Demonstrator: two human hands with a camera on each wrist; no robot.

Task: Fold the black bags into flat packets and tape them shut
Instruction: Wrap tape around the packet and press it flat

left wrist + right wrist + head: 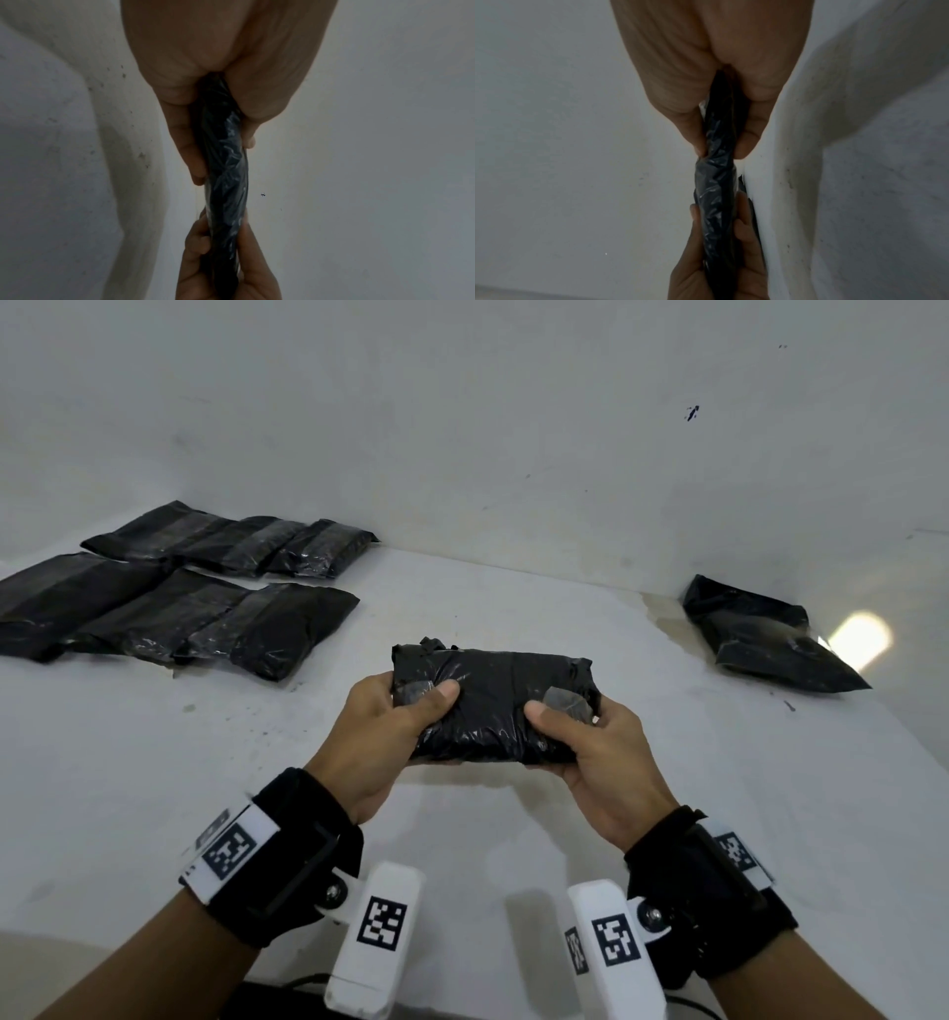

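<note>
The white desk [513,618] runs back to a white wall and carries dark specks and smudges on its left part. At its far left lie two overlapping rows of flat black packets: the rear row [231,541] close to the wall and the front row [169,618] just before it, their wrapping glossy. At the far right, against the wall, lies a single black bag [760,634], well apart from both rows.

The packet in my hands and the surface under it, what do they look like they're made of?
The packet looks like thin glossy black plastic film: it is crinkled, with bright glints. The left hand and right hand grip its ends. The surface looks matte white, scuffed and speckled; its material is unclear.
</note>
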